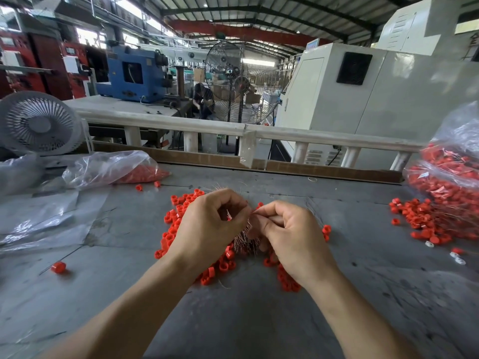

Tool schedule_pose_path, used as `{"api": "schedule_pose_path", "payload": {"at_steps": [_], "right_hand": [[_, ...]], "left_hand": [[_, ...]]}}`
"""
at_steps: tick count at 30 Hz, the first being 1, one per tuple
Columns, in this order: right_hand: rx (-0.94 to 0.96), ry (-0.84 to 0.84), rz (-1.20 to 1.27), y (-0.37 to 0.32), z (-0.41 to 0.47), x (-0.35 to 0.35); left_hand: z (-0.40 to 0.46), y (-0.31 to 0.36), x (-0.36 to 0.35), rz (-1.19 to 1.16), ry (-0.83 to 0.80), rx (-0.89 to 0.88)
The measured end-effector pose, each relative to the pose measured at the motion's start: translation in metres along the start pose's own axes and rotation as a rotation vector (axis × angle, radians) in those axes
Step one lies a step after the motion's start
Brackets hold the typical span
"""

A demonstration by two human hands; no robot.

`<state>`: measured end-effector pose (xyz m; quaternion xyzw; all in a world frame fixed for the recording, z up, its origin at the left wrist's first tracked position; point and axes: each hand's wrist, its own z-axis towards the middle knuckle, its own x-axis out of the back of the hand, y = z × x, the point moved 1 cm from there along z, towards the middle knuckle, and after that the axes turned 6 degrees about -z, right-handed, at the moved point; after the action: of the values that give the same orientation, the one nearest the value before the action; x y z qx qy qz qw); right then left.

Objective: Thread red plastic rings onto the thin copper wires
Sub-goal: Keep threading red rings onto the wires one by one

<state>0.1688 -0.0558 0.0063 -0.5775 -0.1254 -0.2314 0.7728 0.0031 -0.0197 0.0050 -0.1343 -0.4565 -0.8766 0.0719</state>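
Two hands mid-surface: left hand (207, 224) and right hand (290, 234) each pinch copper wires (245, 243) over dozens of loose red rings (176, 218).

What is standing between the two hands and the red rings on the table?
Nothing visible. The left hand and right hand meet directly over the pile of red rings, with the bundle of copper wires between them.

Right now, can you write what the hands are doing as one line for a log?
step: threading | left hand: holds copper wires | right hand: pinches wire end | loose red rings: under hands on table
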Motion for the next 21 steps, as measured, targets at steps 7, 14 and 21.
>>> {"api": "schedule_pose_path", "payload": {"at_steps": [7,14,21], "right_hand": [[0.021,0.032,-0.012,-0.0005,-0.0011,-0.0007],[0.02,0.043,0.011,0.0005,-0.0013,-0.0046],[0.04,0.051,0.075,0.0045,0.0011,-0.0047]], "left_hand": [[-0.0019,0.0019,-0.0032,0.17,0.106,-0.05],[0.0018,0.0047,-0.0018,-0.362,0.063,0.326],[0.0014,0.0083,0.0019,-0.47,-0.001,0.382]]}}
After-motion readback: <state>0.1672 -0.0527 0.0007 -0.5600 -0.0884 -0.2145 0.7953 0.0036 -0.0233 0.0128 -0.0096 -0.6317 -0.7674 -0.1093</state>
